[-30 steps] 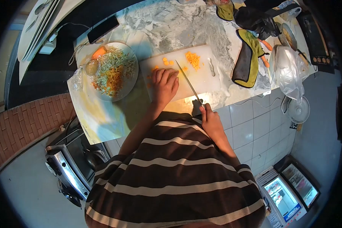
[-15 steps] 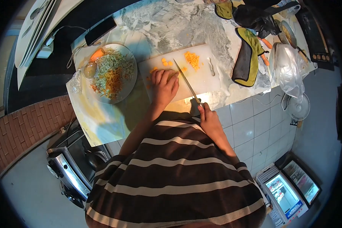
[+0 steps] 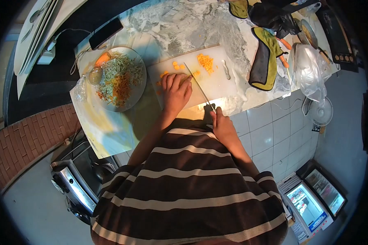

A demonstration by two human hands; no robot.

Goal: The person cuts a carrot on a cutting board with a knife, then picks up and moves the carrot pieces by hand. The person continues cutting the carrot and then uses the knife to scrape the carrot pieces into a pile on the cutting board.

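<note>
A white cutting board (image 3: pixel 221 83) lies on the marble-patterned table. My right hand (image 3: pixel 223 127) is closed round the handle of a long knife (image 3: pixel 199 87), whose blade slants up and left over the board. Left of the blade, my left hand (image 3: pixel 176 90) presses down with bent fingers on a pale yellowish piece of food, mostly hidden beneath them. Orange chopped pieces (image 3: pixel 205 63) form a small pile right of the knife tip, and a few orange slices (image 3: pixel 176 66) lie above my left fingers.
A large plate (image 3: pixel 140 87) of shredded vegetables stands at the left, near a phone (image 3: pixel 106 33). At the right are a green-edged cloth (image 3: pixel 270 61), carrots (image 3: pixel 283 61), a clear plastic bag (image 3: pixel 308 69) and a black bag (image 3: pixel 274 18). The table's front edge runs close to my body.
The knife blade has shifted slightly left and up with my right hand. My left hand stays in nearly the same place on the food.
</note>
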